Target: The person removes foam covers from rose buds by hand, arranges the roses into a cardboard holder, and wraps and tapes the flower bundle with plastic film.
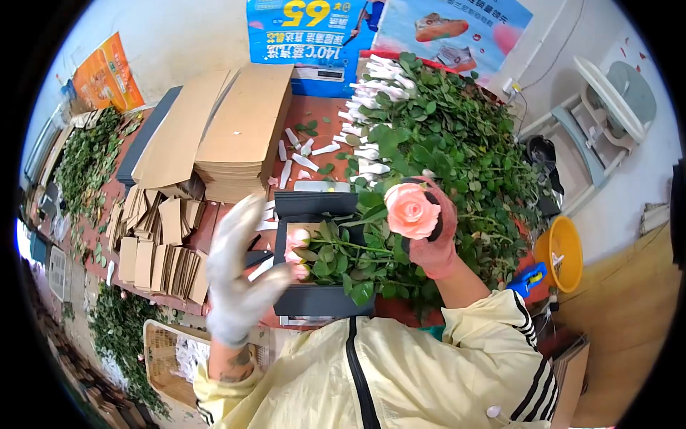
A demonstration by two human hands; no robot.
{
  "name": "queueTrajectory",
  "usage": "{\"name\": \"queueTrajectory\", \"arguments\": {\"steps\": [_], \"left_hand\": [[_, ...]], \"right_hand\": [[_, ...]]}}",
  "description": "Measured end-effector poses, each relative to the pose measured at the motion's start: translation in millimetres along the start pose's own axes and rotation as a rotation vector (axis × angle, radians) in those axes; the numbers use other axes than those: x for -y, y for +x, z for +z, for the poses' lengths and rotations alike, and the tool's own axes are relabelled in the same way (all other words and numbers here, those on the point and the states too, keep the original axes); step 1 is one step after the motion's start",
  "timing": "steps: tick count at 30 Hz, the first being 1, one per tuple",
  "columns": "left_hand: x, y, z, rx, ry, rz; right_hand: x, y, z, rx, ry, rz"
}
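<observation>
My right hand (437,247), in a reddish glove with dark patches, grips a pink rose (413,210) with its open bloom facing up. Most of that rose's stem is hidden. In a white glove, my left hand (239,279) is raised to the left of a dark grey box (325,300), thumb and fingers apart, holding nothing. Inside the open box several pale pink roses (297,240) lie with blooms to the left and leafy stems running right, over its edge. A dark-handled tool (259,257), partly covered, is beside the left hand.
A heap of leafy rose stems (457,136), many heads in white sleeves (371,169), covers the right side. Tall cardboard stacks (243,129) and small cardboard pieces (161,254) stand left. A yellow basin (561,254) is at right, a tan basket (161,357) at lower left.
</observation>
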State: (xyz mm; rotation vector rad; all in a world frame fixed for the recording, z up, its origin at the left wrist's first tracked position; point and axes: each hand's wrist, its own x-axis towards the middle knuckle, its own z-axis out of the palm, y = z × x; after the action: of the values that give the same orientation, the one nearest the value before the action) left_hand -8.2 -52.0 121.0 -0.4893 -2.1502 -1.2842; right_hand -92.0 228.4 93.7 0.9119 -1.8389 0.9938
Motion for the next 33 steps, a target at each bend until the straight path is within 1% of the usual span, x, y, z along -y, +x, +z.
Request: {"name": "queueTrajectory", "arguments": {"steps": [2, 3, 4, 5, 6, 8, 9, 11, 13, 14, 16, 17, 19, 20, 23, 24, 26, 27, 29, 30, 32, 33], "left_hand": [[-20, 34, 27, 0.132, -0.077, 0.153], [-27, 45, 40, 0.150, -0.115, 0.231], [-34, 54, 50, 0.169, -0.155, 0.309], [-40, 61, 57, 0.209, -0.157, 0.364], [-44, 63, 65, 0.214, -0.205, 0.355], [-43, 64, 78, 0.205, -0.149, 0.446], [-47, 65, 82, 0.218, -0.160, 0.448], [-55, 66, 84, 0.175, -0.204, 0.467], [-53, 63, 87, 0.154, -0.204, 0.467], [-53, 61, 88, 0.123, -0.195, 0.464], [-53, 60, 89, 0.114, -0.206, 0.475], [-54, 61, 88, 0.098, -0.215, 0.487], [-54, 60, 91, 0.089, -0.243, 0.483], [-54, 59, 92, 0.077, -0.277, 0.480], [-55, 57, 92, 0.089, -0.235, 0.501], [-55, 58, 91, 0.101, -0.226, 0.505], [-55, 60, 87, 0.195, -0.191, 0.516], [-59, 60, 86, 0.209, -0.177, 0.521], [-69, 57, 82, 0.229, -0.240, 0.238], [-71, 58, 77, 0.243, -0.222, 0.241], [-72, 64, 65, 0.143, -0.232, 0.390], [-69, 66, 59, 0.115, -0.190, 0.445]], "right_hand": [[5, 0, -5, 0.076, 0.029, -0.001], [7, 0, -8, 0.113, 0.044, -0.001], [5, -6, -5, 0.034, 0.037, -0.072], [5, -12, -7, 0.030, 0.026, -0.061], [9, -14, -8, 0.019, -0.043, -0.071], [13, -20, -14, 0.117, -0.025, 0.066], [16, -22, -17, 0.165, -0.021, 0.135], [17, -23, -20, 0.270, -0.023, 0.265], [24, -12, -17, 0.121, 0.042, 0.023], [24, -14, -17, 0.117, 0.039, 0.028], [22, -18, -16, 0.091, 0.166, 0.053], [22, -18, -16, 0.086, 0.169, 0.054], [25, -17, -20, 0.173, 0.255, 0.267], [27, -15, -22, 0.165, 0.261, 0.268], [30, -14, -28, 0.217, 0.217, 0.204], [27, -21, -24, 0.143, 0.148, 0.176], [22, -32, -20, 0.051, 0.091, 0.152], [25, -26, -19, 0.043, 0.099, 0.142], [31, -13, -17, -0.010, 0.073, 0.024], [29, -10, -19, 0.048, 0.115, 0.044], [25, -25, -16, 0.011, 0.154, 0.155], [26, -27, -16, -0.010, 0.166, 0.159]]}}
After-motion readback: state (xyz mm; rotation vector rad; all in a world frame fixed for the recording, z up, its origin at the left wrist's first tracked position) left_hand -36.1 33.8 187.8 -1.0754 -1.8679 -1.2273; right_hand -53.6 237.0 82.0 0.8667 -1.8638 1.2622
